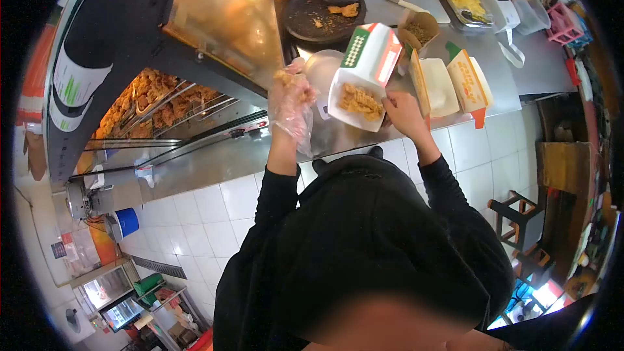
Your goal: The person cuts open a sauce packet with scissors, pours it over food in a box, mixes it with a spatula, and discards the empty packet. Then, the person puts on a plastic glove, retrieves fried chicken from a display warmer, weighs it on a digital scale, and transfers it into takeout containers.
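My left hand (291, 105) wears a clear plastic glove smeared with crumbs. Its fingers are curled around what looks like a piece of fried chicken (286, 78), partly hidden by the glove. My right hand (404, 114), bare, grips the near right edge of a white takeaway box (338, 105) whose green-and-red printed lid stands up at the back. Fried chicken (361, 103) lies inside that box. Just right of my right hand sit open white boxes (437, 84) with orange print, nothing visible in the nearer one.
A heated cabinet (221, 58) on the left holds piles of fried chicken (153, 101). Behind the box are a round dark board (312, 10) with scraps, a knife (409, 5) and a paper-sided container (421, 26). A plastic tub of yellow food (461, 0) stands at the back right.
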The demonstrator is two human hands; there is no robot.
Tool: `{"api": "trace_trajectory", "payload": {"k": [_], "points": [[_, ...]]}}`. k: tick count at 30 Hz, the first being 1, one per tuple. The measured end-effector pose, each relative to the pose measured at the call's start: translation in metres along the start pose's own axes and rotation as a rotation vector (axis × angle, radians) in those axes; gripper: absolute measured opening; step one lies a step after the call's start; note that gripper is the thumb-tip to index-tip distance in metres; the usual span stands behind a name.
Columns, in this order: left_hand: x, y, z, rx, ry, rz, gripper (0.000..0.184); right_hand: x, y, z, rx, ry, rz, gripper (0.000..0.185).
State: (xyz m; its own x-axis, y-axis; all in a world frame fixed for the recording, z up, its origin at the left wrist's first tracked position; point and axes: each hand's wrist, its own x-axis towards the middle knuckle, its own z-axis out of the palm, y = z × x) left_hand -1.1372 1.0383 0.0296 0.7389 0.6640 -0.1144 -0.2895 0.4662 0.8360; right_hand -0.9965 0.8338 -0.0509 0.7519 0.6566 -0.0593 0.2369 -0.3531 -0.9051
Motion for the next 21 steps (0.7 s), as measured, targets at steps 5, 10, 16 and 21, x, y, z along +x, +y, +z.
{"api": "trace_trajectory", "payload": {"k": [5,10,16,21], "points": [[-0.017,-0.008,0.028,0.388,-0.320,0.052,0.020,-0.017,-0.019,-0.037,-0.079,-0.137,0.097,0.022],[-0.010,-0.024,0.053,1.054,-1.018,0.415,0.019,-0.031,-0.024,-0.059,-0.212,-0.123,-0.076,0.024],[-0.022,-0.045,0.082,1.642,-1.379,0.280,0.035,-0.045,-0.021,-0.075,-0.105,-0.273,0.101,0.027],[-0.011,-0.046,0.100,1.299,-1.144,0.439,0.029,-0.050,-0.008,-0.083,-0.019,-0.310,0.172,0.026]]}}
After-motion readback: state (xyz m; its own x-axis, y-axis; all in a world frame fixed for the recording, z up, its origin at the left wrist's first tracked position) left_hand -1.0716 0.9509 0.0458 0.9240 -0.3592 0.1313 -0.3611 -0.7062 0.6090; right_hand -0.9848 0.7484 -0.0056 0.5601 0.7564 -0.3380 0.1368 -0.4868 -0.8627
